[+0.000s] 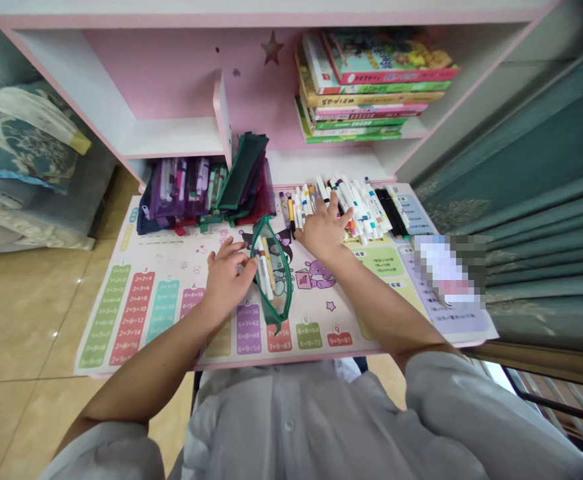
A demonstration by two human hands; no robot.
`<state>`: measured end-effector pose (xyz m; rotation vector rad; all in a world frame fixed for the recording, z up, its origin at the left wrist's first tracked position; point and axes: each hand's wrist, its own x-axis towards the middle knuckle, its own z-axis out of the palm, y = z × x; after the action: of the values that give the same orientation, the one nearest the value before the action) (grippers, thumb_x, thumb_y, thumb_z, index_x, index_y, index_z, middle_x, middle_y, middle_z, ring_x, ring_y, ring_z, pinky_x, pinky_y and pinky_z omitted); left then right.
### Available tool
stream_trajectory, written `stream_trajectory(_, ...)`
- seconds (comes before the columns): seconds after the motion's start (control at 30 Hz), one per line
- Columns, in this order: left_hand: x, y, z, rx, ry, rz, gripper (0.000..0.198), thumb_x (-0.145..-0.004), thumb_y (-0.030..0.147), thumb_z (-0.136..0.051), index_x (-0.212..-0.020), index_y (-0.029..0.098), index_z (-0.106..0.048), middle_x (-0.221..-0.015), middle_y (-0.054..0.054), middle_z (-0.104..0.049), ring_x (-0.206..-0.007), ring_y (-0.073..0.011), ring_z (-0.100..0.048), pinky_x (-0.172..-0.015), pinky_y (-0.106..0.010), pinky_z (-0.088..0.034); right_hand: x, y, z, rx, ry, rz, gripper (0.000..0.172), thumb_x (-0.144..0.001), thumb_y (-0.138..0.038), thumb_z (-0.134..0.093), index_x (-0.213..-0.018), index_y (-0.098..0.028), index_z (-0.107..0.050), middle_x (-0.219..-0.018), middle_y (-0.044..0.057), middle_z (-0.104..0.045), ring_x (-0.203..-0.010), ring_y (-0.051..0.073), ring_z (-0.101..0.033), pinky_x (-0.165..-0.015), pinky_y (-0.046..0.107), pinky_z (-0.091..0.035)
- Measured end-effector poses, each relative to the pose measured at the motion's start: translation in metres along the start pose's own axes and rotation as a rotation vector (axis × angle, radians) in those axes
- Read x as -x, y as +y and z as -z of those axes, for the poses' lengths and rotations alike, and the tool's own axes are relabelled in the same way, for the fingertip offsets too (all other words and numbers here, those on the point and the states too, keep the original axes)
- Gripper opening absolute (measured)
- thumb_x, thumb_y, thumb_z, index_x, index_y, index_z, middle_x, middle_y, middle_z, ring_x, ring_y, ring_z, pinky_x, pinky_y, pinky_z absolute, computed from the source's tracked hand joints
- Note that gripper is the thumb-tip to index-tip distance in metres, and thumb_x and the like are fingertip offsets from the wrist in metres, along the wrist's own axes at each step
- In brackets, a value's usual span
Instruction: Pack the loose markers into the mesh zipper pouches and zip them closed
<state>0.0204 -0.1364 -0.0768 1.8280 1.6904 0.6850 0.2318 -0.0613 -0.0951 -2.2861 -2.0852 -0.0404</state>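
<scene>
My left hand (pixel 226 280) sits at the left rim of a clear mesh pencil pouch with a green zip (pixel 277 280), its fingers pressed against that edge. The pouch lies open on the desk mat, with several markers (pixel 265 267) inside. My right hand (pixel 324 228) rests with fingers apart on a loose pile of white-barrelled markers (pixel 356 210). Its palm hides part of the pile, and I see nothing held in it.
A printed multiplication mat (pixel 161 313) covers the desk. Stacked mesh pouches (pixel 181 193) stand at the back left, with books (pixel 371 87) on a pink shelf above. A pixelated blurred patch covers the mat's right corner. Curtains hang right; bedding lies left.
</scene>
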Motion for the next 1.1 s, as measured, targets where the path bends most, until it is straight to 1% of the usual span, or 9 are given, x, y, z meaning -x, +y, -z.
stream_trajectory(0.17,0.000,0.000,0.000,0.003,0.003,-0.002,0.028,-0.087,0.034,-0.056,-0.062,0.022,-0.059,-0.133,-0.009,-0.070,-0.147,-0.0344,-0.043,-0.118,-0.068,-0.026,-0.003,0.000,-0.004,-0.026,-0.017,0.004,0.032,-0.081,-0.028,-0.060,-0.104,-0.013,-0.078,-0.161,0.017,-0.040,-0.155,0.045,-0.012,-0.113,0.080,-0.018)
stream_trajectory(0.27,-0.001,-0.001,0.000,0.005,0.006,-0.006,0.028,-0.086,0.034,-0.056,-0.062,0.022,-0.059,-0.132,-0.009,-0.071,-0.146,-0.0340,-0.044,-0.118,-0.067,-0.027,-0.002,0.000,0.000,-0.063,-0.019,0.019,0.033,-0.079,-0.027,-0.061,-0.104,-0.012,-0.078,-0.162,0.017,-0.040,-0.155,0.044,-0.013,-0.114,0.079,-0.019)
stream_trajectory(0.4,-0.001,-0.001,0.000,0.005,0.010,-0.013,0.028,-0.086,0.035,-0.056,-0.062,0.022,-0.059,-0.132,-0.010,-0.071,-0.146,-0.0340,-0.045,-0.118,-0.066,-0.028,0.011,-0.004,0.022,-0.140,0.071,0.061,0.025,-0.079,-0.026,-0.060,-0.089,-0.014,-0.078,-0.161,0.017,-0.042,-0.154,0.046,-0.019,-0.114,0.080,-0.019)
stream_trajectory(0.53,0.000,-0.001,-0.001,0.000,0.011,-0.007,0.026,-0.086,0.034,-0.056,-0.063,0.022,-0.061,-0.133,-0.010,-0.070,-0.147,-0.0347,-0.043,-0.118,-0.067,-0.027,0.041,-0.008,0.054,-0.258,0.128,0.161,0.021,-0.079,-0.029,-0.060,-0.071,-0.016,-0.075,-0.155,0.015,-0.050,-0.152,0.048,-0.022,-0.111,0.080,-0.023)
stream_trajectory(0.6,0.000,-0.001,-0.001,-0.004,0.010,-0.001,0.027,-0.087,0.033,-0.056,-0.063,0.022,-0.061,-0.133,-0.009,-0.070,-0.147,-0.0353,-0.043,-0.119,-0.068,-0.026,0.058,-0.010,0.068,-0.310,0.090,0.262,0.021,-0.078,-0.030,-0.062,-0.065,-0.017,-0.073,-0.153,0.014,-0.052,-0.151,0.048,-0.025,-0.110,0.080,-0.025)
stream_trajectory(0.73,0.000,-0.001,0.000,-0.009,0.006,-0.010,0.027,-0.087,0.033,-0.056,-0.063,0.022,-0.062,-0.134,-0.009,-0.070,-0.148,-0.0358,-0.042,-0.119,-0.068,-0.026,0.085,-0.019,0.085,-0.294,-0.120,0.403,0.017,-0.076,-0.027,-0.065,-0.065,-0.017,-0.074,-0.153,0.015,-0.053,-0.151,0.048,-0.027,-0.111,0.079,-0.023)
stream_trajectory(0.87,-0.001,-0.002,-0.001,-0.008,0.012,-0.040,0.026,-0.086,0.032,-0.056,-0.062,0.022,-0.061,-0.132,-0.009,-0.071,-0.147,-0.0338,-0.043,-0.119,-0.060,-0.031,0.092,-0.033,0.079,-0.228,-0.236,0.423,0.020,-0.077,-0.025,-0.062,-0.079,-0.015,-0.079,-0.159,0.016,-0.046,-0.154,0.045,-0.021,-0.117,0.076,-0.018)
stream_trajectory(1.0,-0.001,-0.004,-0.002,-0.013,0.030,-0.043,0.026,-0.086,0.032,-0.055,-0.062,0.022,-0.060,-0.131,-0.009,-0.071,-0.146,-0.0346,-0.045,-0.117,-0.064,-0.031,0.088,-0.042,0.062,-0.195,-0.270,0.430,0.029,-0.081,-0.027,-0.061,-0.096,-0.012,-0.080,-0.160,0.019,-0.043,-0.155,0.045,-0.020,-0.118,0.076,-0.016)
stream_trajectory(1.1,-0.001,-0.005,-0.004,-0.014,0.042,-0.041,0.025,-0.085,0.033,-0.055,-0.063,0.022,-0.061,-0.131,-0.010,-0.071,-0.145,-0.0348,-0.046,-0.116,-0.067,-0.030,0.088,-0.045,0.051,-0.165,-0.262,0.438,0.032,-0.084,-0.028,-0.061,-0.104,-0.011,-0.079,-0.161,0.020,-0.041,-0.156,0.045,-0.017,-0.118,0.077,-0.017)
